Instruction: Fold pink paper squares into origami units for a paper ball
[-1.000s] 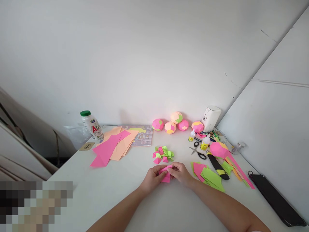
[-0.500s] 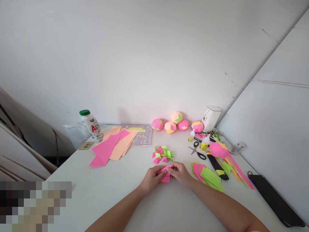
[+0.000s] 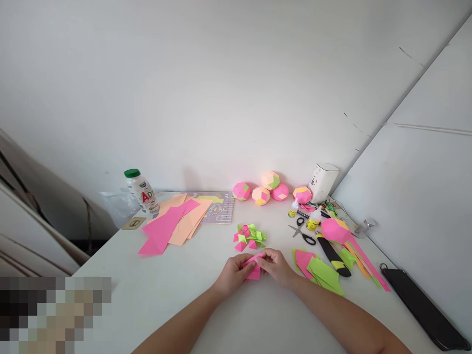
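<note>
Between my two hands, low over the white table, is a small piece of pink paper point(image 3: 253, 272) with a fold along its upper part. My left hand point(image 3: 236, 272) pinches its left side, thumb on top. At the right, my right hand point(image 3: 271, 265) grips the upper right corner between thumb and fingers. Just beyond my hands lies a small heap of folded pink and green paper pieces point(image 3: 250, 237). Near my right forearm is a stack of green and pink paper sheets point(image 3: 322, 274). The fingertips under the paper are hidden.
Scissors point(image 3: 303, 231), glue bottles point(image 3: 313, 219) and a box cutter point(image 3: 334, 255) lie at the right. Several paper balls point(image 3: 260, 195) line the wall. Large pink and peach sheets point(image 3: 166, 227), a notebook point(image 3: 224, 209) and a green-capped bottle point(image 3: 142, 191) stand left. A black case point(image 3: 424, 307) is far right.
The view has shifted very slightly. Both hands keep the same hold on the pink paper, with no clear movement.
</note>
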`<state>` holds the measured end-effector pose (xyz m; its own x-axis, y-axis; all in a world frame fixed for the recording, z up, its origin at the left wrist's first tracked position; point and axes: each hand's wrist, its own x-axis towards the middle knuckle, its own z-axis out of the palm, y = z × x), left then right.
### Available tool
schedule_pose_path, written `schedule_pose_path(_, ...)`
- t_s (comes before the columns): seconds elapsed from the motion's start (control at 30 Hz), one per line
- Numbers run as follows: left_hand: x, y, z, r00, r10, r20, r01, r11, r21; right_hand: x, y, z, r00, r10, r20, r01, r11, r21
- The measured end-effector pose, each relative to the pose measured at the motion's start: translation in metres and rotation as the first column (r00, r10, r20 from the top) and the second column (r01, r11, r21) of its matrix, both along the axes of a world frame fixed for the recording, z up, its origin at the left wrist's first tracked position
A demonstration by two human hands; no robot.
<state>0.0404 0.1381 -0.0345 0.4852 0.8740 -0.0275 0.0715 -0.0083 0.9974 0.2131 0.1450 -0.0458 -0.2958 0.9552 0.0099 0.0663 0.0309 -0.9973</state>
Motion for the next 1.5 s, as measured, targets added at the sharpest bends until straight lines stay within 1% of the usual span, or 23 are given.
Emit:
schedule_pose_path(0.23, 0.0002, -0.0002, 0.0015, 1.0, -0.002, -0.003, 0.002, 1.0, -0.003, 0.0008, 0.001, -0.0046, 1.0, 0.0, 0.009, 0.0, 1.0, 0.005)
schedule_pose_path(0.4, 0.0003, 0.0, 0.0008, 0.999, -0.001, 0.032, 0.002, 1.0, -0.01, 0.0012, -0.0004, -0.0021, 1.0, 0.004, 0.01, -0.004, 1.0, 0.0)
schedule_pose_path(0.63, 0.0001, -0.0005, 0.0028, 0.999, 0.023, -0.026, -0.023, 0.999, -0.022, 0.0, -0.0012, 0.0014, 1.0, 0.02, -0.02, -0.02, 1.0, 0.001)
schedule_pose_path(0.8, -0.0007, 0.0008, 0.0003, 1.0, 0.0, 0.025, 0.001, 0.999, -0.035, 0.0002, -0.0003, -0.0008, 0.999, 0.022, -0.032, -0.022, 1.0, -0.002)
schedule_pose_path(0.97, -0.0007, 0.0015, -0.0015, 0.999, 0.005, 0.045, -0.002, 0.998, -0.06, 0.0012, 0.0, -0.0022, 0.999, 0.032, -0.035, -0.032, 0.999, 0.002)
schedule_pose_path(1.3, -0.001, 0.0024, 0.0016, 0.997, 0.025, 0.069, -0.019, 0.997, -0.081, -0.0001, -0.0004, -0.0016, 0.999, 0.017, -0.052, -0.016, 1.0, 0.011)
schedule_pose_path(1.5, -0.0011, 0.0024, 0.0, 0.996, 0.022, 0.088, -0.013, 0.995, -0.099, -0.0007, 0.0002, -0.0021, 0.999, 0.012, -0.042, -0.012, 1.0, -0.006)
